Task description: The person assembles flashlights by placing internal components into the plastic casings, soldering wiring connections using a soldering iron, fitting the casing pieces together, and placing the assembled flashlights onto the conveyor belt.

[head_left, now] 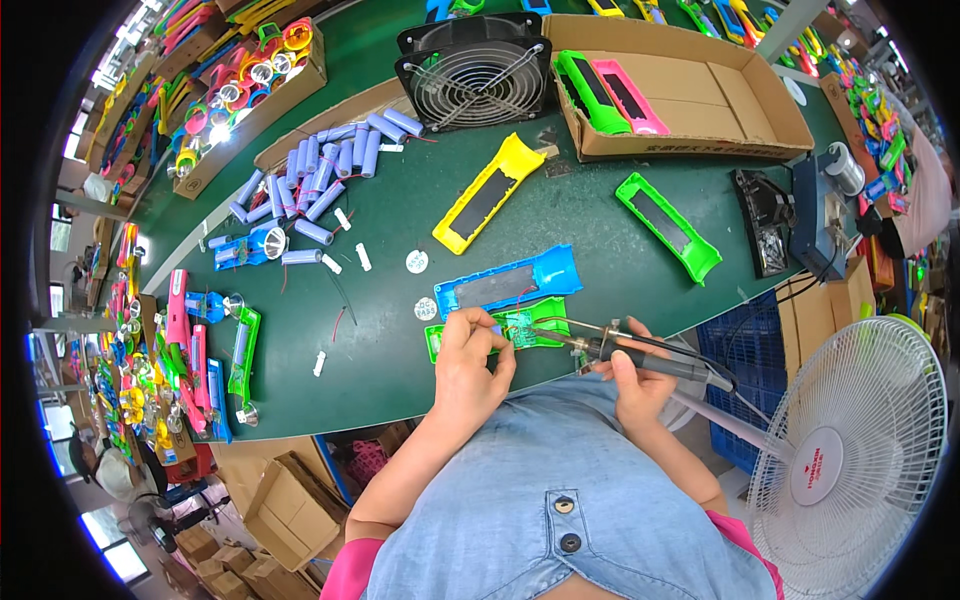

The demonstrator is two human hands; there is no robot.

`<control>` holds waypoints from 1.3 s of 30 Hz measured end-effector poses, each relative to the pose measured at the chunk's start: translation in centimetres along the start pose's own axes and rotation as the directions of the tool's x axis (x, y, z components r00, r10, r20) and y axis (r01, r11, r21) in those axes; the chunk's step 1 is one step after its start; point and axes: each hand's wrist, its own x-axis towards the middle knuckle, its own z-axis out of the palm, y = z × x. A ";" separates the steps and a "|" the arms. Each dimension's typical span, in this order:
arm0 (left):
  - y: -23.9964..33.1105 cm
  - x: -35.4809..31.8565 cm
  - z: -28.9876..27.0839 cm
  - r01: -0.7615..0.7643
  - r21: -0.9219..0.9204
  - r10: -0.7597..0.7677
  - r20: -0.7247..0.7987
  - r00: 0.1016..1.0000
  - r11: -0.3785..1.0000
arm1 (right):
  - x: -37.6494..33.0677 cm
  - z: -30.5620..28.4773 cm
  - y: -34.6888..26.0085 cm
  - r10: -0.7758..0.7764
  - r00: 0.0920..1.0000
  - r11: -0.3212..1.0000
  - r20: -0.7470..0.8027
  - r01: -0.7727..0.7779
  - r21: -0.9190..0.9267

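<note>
One iron, one solder spool, one white fan, two round stickers, over a dozen batteries, four shells mid-worktop, two in the box behind.

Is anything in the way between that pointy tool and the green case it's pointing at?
Nothing visible. The right hand holds the soldering iron, its tip over the green case. The left hand is at the case's left part; the blue case lies beyond it.
</note>
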 end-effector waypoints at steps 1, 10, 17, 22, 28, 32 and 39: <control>0.0 0.0 0.0 0.001 0.002 -0.001 0.009 1.000 1.000 | 0.1 -0.1 -0.1 -0.022 1.000 1.000 -0.013 0.022 0.004; 0.2 0.3 -0.3 -0.004 0.045 0.002 0.050 0.999 0.999 | -0.2 -0.9 0.2 -0.035 0.998 0.999 -0.061 0.037 0.027; 1.0 -1.1 -1.0 0.048 -0.029 -0.046 0.048 0.998 0.998 | -0.8 -0.8 -0.1 0.017 0.999 0.998 -0.042 -0.015 0.057; 0.2 -6.7 -2.1 0.507 -0.861 -0.738 0.374 0.561 -0.052 | -1.2 -0.6 0.2 -0.013 1.000 0.999 -0.024 0.014 0.032; -2.1 -6.4 -2.4 0.396 -0.660 -0.629 -0.152 0.762 0.639 | -0.7 -0.4 -0.5 0.031 0.999 0.999 0.025 -0.031 -0.008; -1.3 -3.1 -2.4 -0.164 0.312 0.249 -0.256 0.934 0.936 | -0.7 -0.2 -0.6 0.028 1.000 1.000 -0.005 -0.028 0.003; -1.0 -1.4 -0.4 -0.279 0.190 0.295 -0.058 0.954 0.941 | -0.8 -0.4 -0.6 -0.026 1.000 0.999 0.004 0.026 -0.041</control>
